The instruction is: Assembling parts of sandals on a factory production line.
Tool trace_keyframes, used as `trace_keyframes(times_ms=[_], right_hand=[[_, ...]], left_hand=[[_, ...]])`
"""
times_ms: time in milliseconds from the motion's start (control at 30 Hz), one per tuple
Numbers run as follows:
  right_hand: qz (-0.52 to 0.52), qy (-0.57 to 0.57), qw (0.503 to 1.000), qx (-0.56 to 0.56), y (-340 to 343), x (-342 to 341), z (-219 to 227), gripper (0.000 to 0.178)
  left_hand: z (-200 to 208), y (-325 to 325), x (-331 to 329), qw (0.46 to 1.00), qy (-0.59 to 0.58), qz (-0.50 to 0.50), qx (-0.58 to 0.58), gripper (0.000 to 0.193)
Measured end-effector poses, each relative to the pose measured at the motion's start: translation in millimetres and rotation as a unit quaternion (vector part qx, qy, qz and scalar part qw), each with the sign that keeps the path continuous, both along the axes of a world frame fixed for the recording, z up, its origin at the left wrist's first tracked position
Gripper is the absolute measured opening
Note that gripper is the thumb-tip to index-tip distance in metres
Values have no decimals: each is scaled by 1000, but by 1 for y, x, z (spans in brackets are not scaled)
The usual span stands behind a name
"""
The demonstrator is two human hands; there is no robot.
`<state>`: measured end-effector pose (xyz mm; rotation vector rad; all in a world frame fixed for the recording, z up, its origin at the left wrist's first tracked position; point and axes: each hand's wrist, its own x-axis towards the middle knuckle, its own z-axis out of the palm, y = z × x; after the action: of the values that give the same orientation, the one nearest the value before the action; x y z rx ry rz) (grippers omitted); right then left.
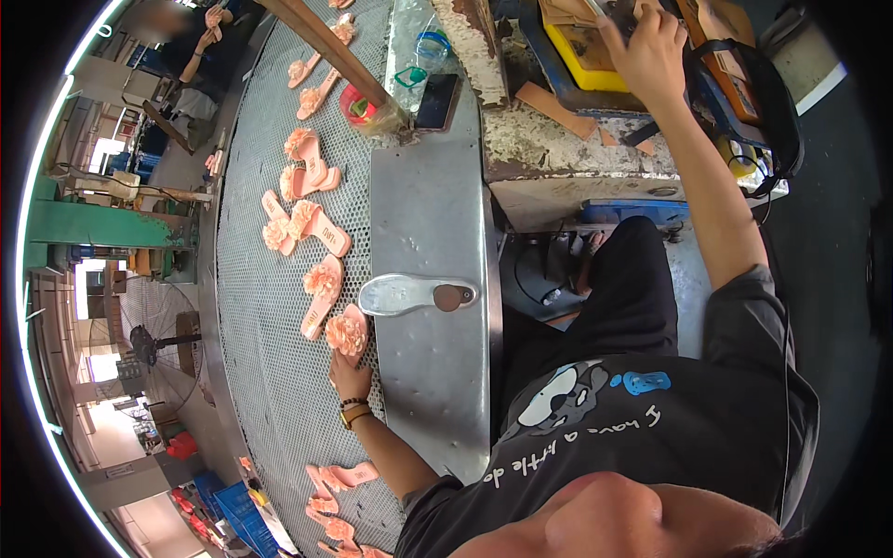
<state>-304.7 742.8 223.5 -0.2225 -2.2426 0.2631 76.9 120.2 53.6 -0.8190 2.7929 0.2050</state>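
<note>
The peach flowered sandal (347,331) lies at twelve o'clock of the left hand (352,378), whose bent fingers touch its near end; whether they grip it I cannot tell. That forearm comes in from five o'clock, low over the mesh table (265,358). The right hand (651,46) reaches toward eleven, thumb and fingers apart, beside a yellow tray (572,60).

A glowing tube (44,139) curves down the left rim, bowed by the fisheye; soft, fairly even light leaves a pale sheen on the metal tabletop (428,391). The corners fall to black.
</note>
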Motion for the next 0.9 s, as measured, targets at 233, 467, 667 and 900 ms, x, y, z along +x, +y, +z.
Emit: trace_keyframes(times_ms=[233, 467, 667, 900], right_hand=[[144, 13, 977, -154, 31, -12, 13, 48], [-75, -176, 960, -204, -22, -27, 68, 82], [-26, -54, 998, -14, 40, -71, 14, 70], [-16, 52, 998, -22, 33, -73, -1, 53]], left_hand=[[25, -9, 15, 997, -16, 70, -8, 52], [55, 68, 35, 778, 412, 185, 437, 32], [64, 144, -2, 583, 447, 157, 660, 40], [72, 223, -22, 509, 382, 104, 765, 39]])
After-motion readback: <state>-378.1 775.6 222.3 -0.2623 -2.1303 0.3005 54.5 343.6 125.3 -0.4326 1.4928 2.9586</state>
